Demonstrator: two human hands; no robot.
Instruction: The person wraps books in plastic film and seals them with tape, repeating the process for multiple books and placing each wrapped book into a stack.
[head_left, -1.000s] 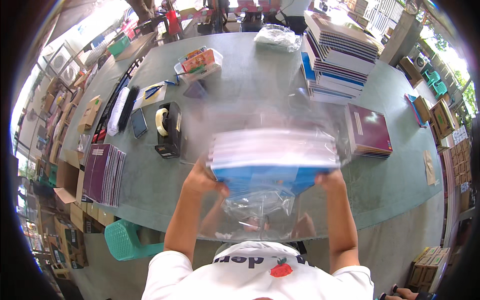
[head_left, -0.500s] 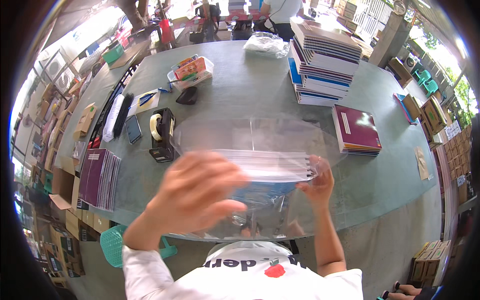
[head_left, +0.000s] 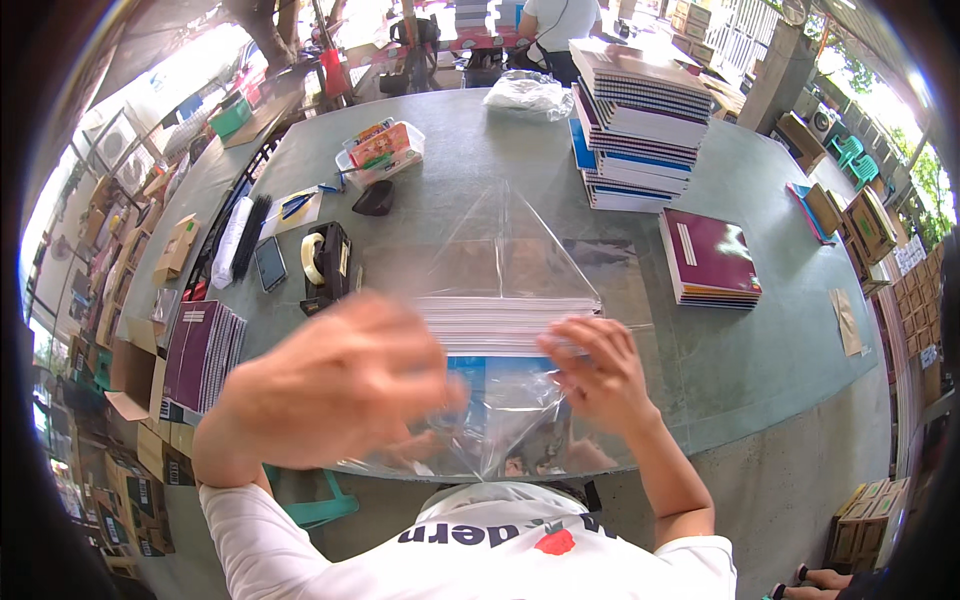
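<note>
In front of me a stack of notebooks [head_left: 505, 326] stands edge-on, white page edges up, inside clear plastic film [head_left: 505, 250]. The film folds to a point beyond the stack and to another on my side, where a blue cover [head_left: 468, 372] shows through. My right hand [head_left: 603, 372] is at the stack's right end, its fingers bent and closed on the film there. Motion smears my left hand [head_left: 340, 385], which hovers over the stack's left end. Its fingers are too blurred to read.
A black tape dispenser [head_left: 326, 268] stands left of the film, near a phone [head_left: 269, 264] and a dark computer mouse [head_left: 374, 198]. Maroon notebooks [head_left: 712, 255] lie to the right, before a tall notebook pile [head_left: 640, 130]. More notebooks [head_left: 203, 350] stand at left.
My right hand has shifted left and turned over the stack's end. My left hand has moved left and down. The film, earlier spread wide, now folds to points at both sides of the stack.
</note>
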